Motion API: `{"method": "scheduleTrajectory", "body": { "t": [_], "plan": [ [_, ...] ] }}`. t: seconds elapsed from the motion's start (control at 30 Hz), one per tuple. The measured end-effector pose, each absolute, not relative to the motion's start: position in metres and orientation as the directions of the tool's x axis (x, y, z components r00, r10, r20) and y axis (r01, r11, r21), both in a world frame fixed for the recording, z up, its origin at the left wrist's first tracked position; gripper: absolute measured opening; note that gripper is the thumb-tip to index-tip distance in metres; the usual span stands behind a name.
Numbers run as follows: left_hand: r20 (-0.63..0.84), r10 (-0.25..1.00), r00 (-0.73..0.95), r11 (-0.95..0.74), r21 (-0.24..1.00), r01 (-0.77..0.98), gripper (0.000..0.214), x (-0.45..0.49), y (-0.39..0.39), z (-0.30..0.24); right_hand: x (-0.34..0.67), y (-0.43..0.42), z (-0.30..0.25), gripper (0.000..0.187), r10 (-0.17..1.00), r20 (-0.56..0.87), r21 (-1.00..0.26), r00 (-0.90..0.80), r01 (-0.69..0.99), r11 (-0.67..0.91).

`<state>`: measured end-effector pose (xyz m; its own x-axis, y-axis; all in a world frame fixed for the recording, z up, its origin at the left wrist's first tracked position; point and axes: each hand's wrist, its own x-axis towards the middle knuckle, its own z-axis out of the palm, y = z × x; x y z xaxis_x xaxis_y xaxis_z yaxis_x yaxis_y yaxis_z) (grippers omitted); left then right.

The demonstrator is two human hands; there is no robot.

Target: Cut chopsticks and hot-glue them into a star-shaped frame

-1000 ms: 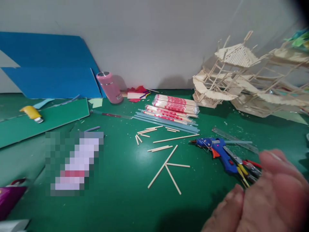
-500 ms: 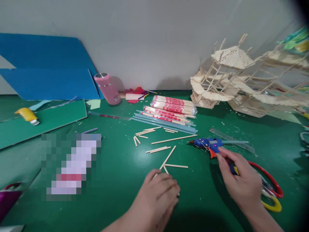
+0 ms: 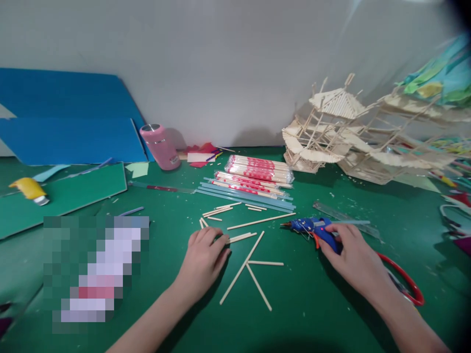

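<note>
My right hand point(image 3: 348, 250) grips the handle of a blue hot glue gun point(image 3: 312, 228) with an orange trigger, its nozzle pointing left and a glue stick out the back. My left hand point(image 3: 206, 255) is low over the table, fingers bent and thumb apart. Its fingertips are at the left end of a pair of short wooden sticks point(image 3: 243, 237) and partly cover them; nothing shows in its grasp. Between the hands, a long wooden stick point(image 3: 241, 269) lies slanted, with a shorter stick point(image 3: 265, 264) and another stick point(image 3: 259, 287) fanning out from its middle.
Packs of wooden sticks point(image 3: 259, 169) and blue glue sticks point(image 3: 245, 196) lie behind. A stick-built model point(image 3: 331, 135) stands back right, a pink tumbler point(image 3: 161, 147) back left. A yellow cutter point(image 3: 29, 190) sits on a green board point(image 3: 91, 189). Red-handled scissors point(image 3: 408, 282) lie under my right forearm.
My left hand has moved up and left, off the fanned sticks to the short pair. My right hand now wraps the glue gun's handle more fully. The view has shifted slightly.
</note>
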<state>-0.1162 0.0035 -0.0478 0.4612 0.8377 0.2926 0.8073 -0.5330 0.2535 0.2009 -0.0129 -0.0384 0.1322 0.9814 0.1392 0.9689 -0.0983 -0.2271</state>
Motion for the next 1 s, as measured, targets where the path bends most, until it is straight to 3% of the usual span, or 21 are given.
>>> {"method": "scheduleTrajectory", "body": {
  "t": [0.2, 0.43, 0.6, 0.73, 1.0],
  "plan": [
    [0.22, 0.856, 0.468, -0.515, 0.276, 0.812, 0.016, -0.109, 0.009, -0.05, 0.208, -0.009, -0.042, 0.035, 0.993, 0.005, -0.26, 0.118, 0.959, -0.113],
    [0.248, 0.859, 0.448, -0.506, 0.279, 0.816, 0.021, -0.112, 0.011, -0.057, 0.222, -0.007, -0.055, 0.047, 0.996, 0.084, -0.271, -0.007, 0.962, 0.03],
    [0.261, 0.861, 0.436, -0.501, 0.286, 0.817, 0.021, -0.114, 0.01, -0.059, 0.239, 0.011, -0.052, 0.048, 0.986, 0.166, -0.184, 0.027, 0.983, 0.004],
    [0.245, 0.868, 0.432, -0.492, 0.308, 0.814, 0.021, -0.115, 0.011, -0.059, 0.26, 0.031, -0.04, 0.045, 0.988, 0.128, -0.082, 0.087, 0.994, -0.077],
    [0.21, 0.869, 0.449, -0.495, 0.339, 0.8, 0.022, -0.119, 0.014, -0.056, 0.293, 0.046, -0.042, 0.045, 0.991, 0.075, -0.026, 0.112, 0.993, -0.111]
  ]
}}
